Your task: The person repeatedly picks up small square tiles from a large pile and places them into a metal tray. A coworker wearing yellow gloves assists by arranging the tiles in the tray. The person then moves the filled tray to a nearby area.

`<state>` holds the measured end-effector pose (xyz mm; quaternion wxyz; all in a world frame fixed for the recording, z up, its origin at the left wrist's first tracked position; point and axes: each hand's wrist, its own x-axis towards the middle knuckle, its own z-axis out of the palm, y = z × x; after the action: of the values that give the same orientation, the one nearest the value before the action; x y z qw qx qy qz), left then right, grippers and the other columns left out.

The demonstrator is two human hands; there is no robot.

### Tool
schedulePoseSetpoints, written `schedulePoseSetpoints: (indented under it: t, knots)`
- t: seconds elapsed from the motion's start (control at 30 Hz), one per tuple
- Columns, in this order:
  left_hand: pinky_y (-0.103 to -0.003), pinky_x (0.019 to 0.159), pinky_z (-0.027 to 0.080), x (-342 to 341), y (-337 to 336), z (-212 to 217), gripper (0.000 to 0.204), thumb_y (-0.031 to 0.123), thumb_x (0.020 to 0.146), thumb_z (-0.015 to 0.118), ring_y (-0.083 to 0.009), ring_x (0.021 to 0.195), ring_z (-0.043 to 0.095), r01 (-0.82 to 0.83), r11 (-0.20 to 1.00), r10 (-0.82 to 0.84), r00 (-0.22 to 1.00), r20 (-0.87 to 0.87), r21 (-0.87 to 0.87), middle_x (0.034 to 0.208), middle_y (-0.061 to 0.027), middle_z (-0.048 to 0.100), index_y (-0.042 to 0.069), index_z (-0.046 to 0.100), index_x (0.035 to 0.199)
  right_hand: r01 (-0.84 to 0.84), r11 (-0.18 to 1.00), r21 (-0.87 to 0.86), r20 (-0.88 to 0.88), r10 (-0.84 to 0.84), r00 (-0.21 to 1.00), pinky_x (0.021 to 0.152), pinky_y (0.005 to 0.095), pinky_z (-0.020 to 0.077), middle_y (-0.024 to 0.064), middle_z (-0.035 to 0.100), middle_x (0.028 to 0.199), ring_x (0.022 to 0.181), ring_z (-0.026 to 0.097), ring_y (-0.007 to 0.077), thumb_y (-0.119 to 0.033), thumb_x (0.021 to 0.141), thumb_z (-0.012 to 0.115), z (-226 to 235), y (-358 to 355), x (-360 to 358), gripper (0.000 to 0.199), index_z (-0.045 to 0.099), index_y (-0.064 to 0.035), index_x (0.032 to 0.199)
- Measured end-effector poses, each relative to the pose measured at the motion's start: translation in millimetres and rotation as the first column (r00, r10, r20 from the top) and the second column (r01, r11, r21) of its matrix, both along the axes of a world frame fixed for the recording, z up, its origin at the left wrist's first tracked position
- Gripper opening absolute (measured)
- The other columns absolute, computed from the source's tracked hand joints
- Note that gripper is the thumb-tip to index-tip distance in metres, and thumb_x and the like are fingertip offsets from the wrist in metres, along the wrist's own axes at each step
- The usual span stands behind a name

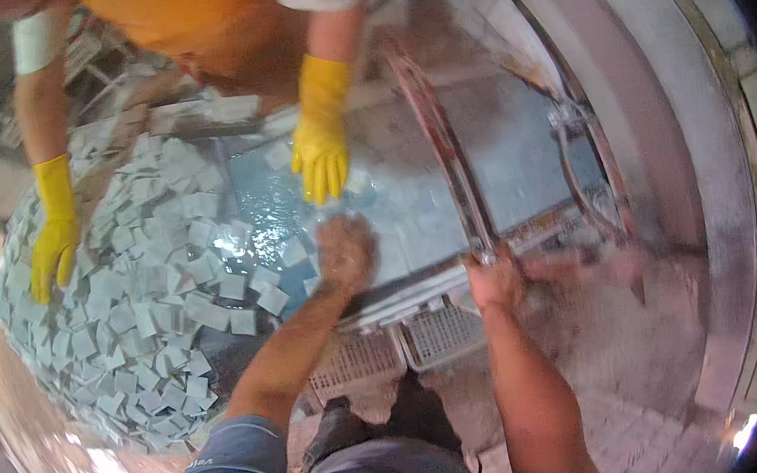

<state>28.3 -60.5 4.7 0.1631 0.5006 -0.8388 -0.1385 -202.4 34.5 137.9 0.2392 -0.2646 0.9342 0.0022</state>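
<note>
My left hand (345, 252) is over the wet bluish surface (517, 130) near its front edge. Motion smears its fingers, so I cannot make out whether it holds anything. Pale square tiles (293, 251) lie beside it on the left. My right hand (495, 281) is closed around the near end of a reddish metal bar (436, 130), which slants across the wet surface toward the far side. Just beyond my left hand, a co-worker's yellow-gloved hand (324, 163) hangs with its fingers pointing down.
A large heap of pale tiles (145, 294) covers the left side. The co-worker's other yellow glove (54, 253) is at its left edge. Two plastic baskets (443, 334) stand below the front edge. A curved pipe (574, 170) and a broad curved wall (641, 100) bound the right.
</note>
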Motion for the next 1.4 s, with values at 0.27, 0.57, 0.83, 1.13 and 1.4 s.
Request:
schedulePoseSetpoints:
  t: [0.27, 0.57, 0.83, 1.13, 1.4]
  knots:
    - [-0.051, 0.093, 0.049, 21.4, -11.9, 6.7, 0.02, 0.009, 0.084, 0.073, -0.0408, 0.101, 0.061, 0.34, 0.94, -0.308, 0.872, -0.379, 0.017, 0.098, -0.019, 0.067, 0.003, 0.073, 0.104, -0.022, 1.0, 0.018, -0.034, 0.022, 0.999, 0.102, 0.0486, 0.0543, 0.0238, 0.069, 0.13, 0.117, 0.068, 0.0431, -0.056, 0.087, 0.067, -13.0, -0.9, -7.0, 0.077, 0.054, -0.0103, 0.148]
    - [-0.053, 0.128, 0.015, -62.5, -34.7, 21.9, 0.081, 0.052, 0.098, 0.058, -0.0377, 0.155, 0.022, 0.267, 0.963, -0.269, 0.957, 0.109, 0.032, 0.166, -0.0232, 0.028, 0.006, 0.034, 0.16, -0.033, 0.999, 0.002, -0.012, 0.033, 0.999, 0.1, 0.0479, 0.055, 0.0248, 0.071, 0.125, 0.116, 0.07, 0.0398, -0.056, 0.086, 0.069, -3.1, 0.7, -4.6, 0.075, 0.059, -0.0094, 0.143]
    - [-0.045, 0.132, 0.009, -66.7, -75.1, 16.8, 0.094, 0.067, 0.1, 0.048, -0.0338, 0.161, 0.012, 0.607, 0.769, -0.633, 0.678, 0.374, 0.2, 0.173, -0.019, 0.016, 0.0, 0.025, 0.163, -0.059, 0.996, 0.06, 0.058, 0.055, 0.997, 0.094, 0.0484, 0.0562, 0.0247, 0.072, 0.118, 0.112, 0.071, 0.0402, -0.063, 0.086, 0.067, 0.1, -0.1, -8.6, 0.078, 0.055, -0.0098, 0.142]
    - [-0.044, 0.132, 0.01, -111.1, -56.9, 35.9, 0.084, 0.065, 0.103, 0.04, -0.0314, 0.161, 0.008, 0.601, 0.737, -0.676, 0.654, 0.34, 0.309, 0.172, -0.0211, 0.017, 0.005, 0.033, 0.161, -0.116, 0.99, -0.075, -0.026, 0.114, 0.993, 0.092, 0.0477, 0.0569, 0.0201, 0.073, 0.118, 0.108, 0.072, 0.0378, -0.061, 0.084, 0.068, -19.2, 8.2, -7.0, 0.067, 0.06, -0.0106, 0.127]
    - [-0.056, 0.129, 0.011, -56.3, -15.8, 26.3, 0.085, 0.06, 0.1, 0.054, -0.0382, 0.159, 0.013, 0.471, 0.88, -0.473, 0.852, 0.222, 0.068, 0.17, -0.0196, 0.024, 0.01, 0.031, 0.163, -0.03, 0.999, 0.012, -0.079, 0.031, 0.996, 0.091, 0.044, 0.0586, 0.0195, 0.075, 0.115, 0.108, 0.073, 0.0351, -0.056, 0.084, 0.072, -5.8, 5.9, -5.8, 0.061, 0.067, -0.0145, 0.128]
